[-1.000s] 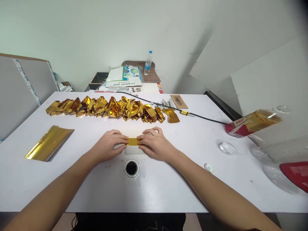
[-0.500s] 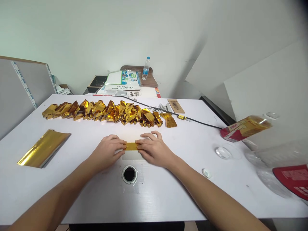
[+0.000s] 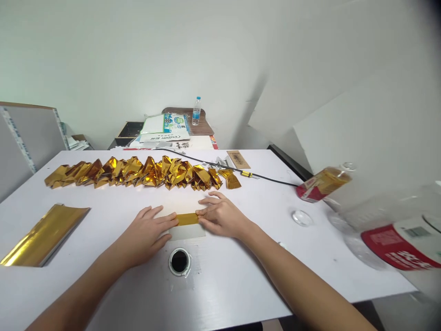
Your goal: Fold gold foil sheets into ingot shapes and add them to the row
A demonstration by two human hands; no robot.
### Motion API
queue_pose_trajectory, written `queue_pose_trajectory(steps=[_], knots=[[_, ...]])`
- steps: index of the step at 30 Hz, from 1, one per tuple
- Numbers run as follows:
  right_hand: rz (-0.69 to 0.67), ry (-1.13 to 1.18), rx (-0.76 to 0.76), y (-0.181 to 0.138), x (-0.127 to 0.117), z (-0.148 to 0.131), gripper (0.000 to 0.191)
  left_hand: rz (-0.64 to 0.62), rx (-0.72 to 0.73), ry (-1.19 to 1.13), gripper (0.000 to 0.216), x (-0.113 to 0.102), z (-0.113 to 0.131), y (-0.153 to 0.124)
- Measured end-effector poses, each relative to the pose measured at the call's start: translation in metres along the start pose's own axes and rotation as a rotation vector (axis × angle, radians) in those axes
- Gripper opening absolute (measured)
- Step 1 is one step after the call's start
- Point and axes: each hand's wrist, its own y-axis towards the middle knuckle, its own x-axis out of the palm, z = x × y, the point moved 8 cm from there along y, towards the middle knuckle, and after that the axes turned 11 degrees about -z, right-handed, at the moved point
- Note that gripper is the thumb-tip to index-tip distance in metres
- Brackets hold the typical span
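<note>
A sheet of gold foil paper [image 3: 187, 219] lies on the white table, with a folded gold band along its far side and a pale part nearer me. My left hand [image 3: 146, 236] rests flat with fingers spread, its fingertips touching the band's left end. At the right end, my right hand [image 3: 223, 216] pinches the band between thumb and index finger, the other fingers lifted. Beyond both hands runs a long row of folded gold paper pieces [image 3: 131, 172]. On the left lies a stack of gold foil sheets [image 3: 48, 236].
A round black-centred pot [image 3: 179, 261] stands just in front of the paper. To the right are a clear lid [image 3: 302, 218], a tilted drink bottle [image 3: 324, 184] and a large plastic jar [image 3: 389, 234]. A black cable [image 3: 272, 178] crosses the table's back right.
My left hand has loosened its pinch and spread its fingers flatter, its thumb now off the paper. My right hand still holds the right end. The view has shifted to the right.
</note>
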Motion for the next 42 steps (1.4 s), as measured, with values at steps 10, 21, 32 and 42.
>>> queue_pose_trajectory(steps=[10, 21, 32, 42], knots=[[0.210, -0.089, 0.102, 0.002, -0.024, 0.001, 0.031, 0.154, -0.029, 0.061, 0.031, -0.014, 0.005, -0.002], [-0.027, 0.109, -0.081, 0.015, 0.018, -0.020, 0.028, 0.200, 0.189, -0.077, 0.031, -0.012, 0.037, 0.006], [-0.044, -0.061, 0.004, 0.019, 0.024, -0.027, 0.057, 0.146, 0.200, -0.306, 0.018, -0.011, 0.016, 0.012], [0.010, -0.027, -0.022, 0.022, 0.022, -0.031, 0.031, 0.194, 0.175, -0.254, 0.013, -0.007, 0.016, 0.018]])
